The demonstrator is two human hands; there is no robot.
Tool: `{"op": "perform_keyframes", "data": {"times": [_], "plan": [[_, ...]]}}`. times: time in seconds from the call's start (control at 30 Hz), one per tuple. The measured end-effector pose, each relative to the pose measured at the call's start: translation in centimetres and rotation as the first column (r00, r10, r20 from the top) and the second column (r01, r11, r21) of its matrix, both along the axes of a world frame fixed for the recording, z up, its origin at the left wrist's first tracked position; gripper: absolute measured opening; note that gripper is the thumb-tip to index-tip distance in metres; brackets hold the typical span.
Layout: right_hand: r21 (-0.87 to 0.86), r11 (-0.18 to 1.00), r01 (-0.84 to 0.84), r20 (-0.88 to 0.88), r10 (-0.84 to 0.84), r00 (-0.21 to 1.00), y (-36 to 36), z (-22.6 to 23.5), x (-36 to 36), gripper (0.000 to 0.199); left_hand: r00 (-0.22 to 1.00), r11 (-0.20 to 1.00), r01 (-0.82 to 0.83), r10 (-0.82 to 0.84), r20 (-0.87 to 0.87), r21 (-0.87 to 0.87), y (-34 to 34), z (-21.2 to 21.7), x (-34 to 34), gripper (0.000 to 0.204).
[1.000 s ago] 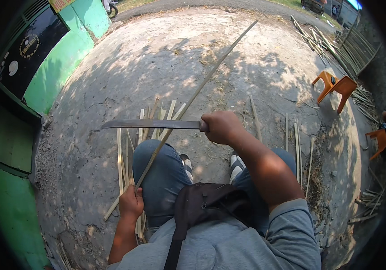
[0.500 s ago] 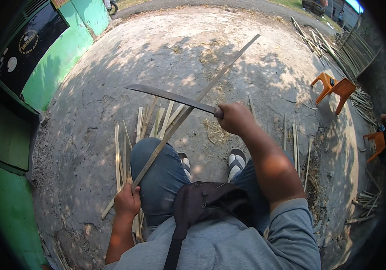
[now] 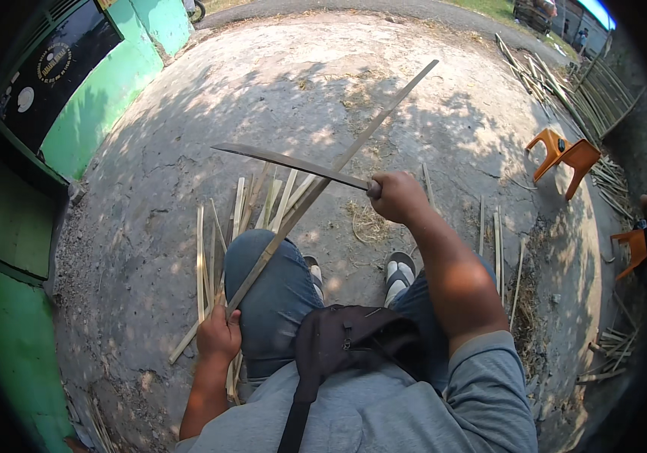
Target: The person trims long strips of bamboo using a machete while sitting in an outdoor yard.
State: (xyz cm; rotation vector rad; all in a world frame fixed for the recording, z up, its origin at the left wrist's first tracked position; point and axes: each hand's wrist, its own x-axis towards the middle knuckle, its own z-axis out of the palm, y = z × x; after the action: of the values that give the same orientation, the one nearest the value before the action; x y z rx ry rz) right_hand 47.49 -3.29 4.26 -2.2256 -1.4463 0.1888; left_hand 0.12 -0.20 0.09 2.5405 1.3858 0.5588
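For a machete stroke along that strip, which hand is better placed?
Probably the right hand: it grips the machete by its handle, and in this view the machete crosses the strip. The left hand is occupied, holding the strip's lower end.

Yellowish lettering (image 3: 54, 63) stands on the dark pane (image 3: 43, 107).

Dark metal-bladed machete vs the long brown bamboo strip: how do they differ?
The dark metal-bladed machete is in the right hand; the long brown bamboo strip in the left hand. The machete points left; the strip slants up and right. The strip looks longer than the machete. Both are narrow.
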Motion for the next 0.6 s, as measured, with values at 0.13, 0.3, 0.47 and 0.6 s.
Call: {"op": "perform_keyframes", "data": {"times": [0.13,0.3,0.47,0.6], "plan": [[0.07,0.995,-0.072,0.04,0.069,0.997,-0.7,0.1,-0.9,0.017,1.0,1.0,-0.008,0.007,-0.025,-0.029,0.0,0.2,-0.2,0.045],[0.096,0.943,-0.318,0.071,0.312,0.947,-0.2,0.5,-4.3,0.013,0.999,0.998,0.035,-0.033,0.043,-0.051,0.4,-0.7,-0.1,0.046],[-0.006,0.949,-0.315,0.222,0.308,0.925,0.5,1.6,-3.4,0.015,0.999,0.997,0.026,-0.023,0.043,-0.073,0.7,-1.1,-0.6,0.045],[0.08,0.995,-0.066,0.067,0.061,0.996,0.6,0.2,1.0,0.017,0.999,0.997,0.003,0.001,0.053,-0.083,0.4,-1.0,0.1,0.044]]}}
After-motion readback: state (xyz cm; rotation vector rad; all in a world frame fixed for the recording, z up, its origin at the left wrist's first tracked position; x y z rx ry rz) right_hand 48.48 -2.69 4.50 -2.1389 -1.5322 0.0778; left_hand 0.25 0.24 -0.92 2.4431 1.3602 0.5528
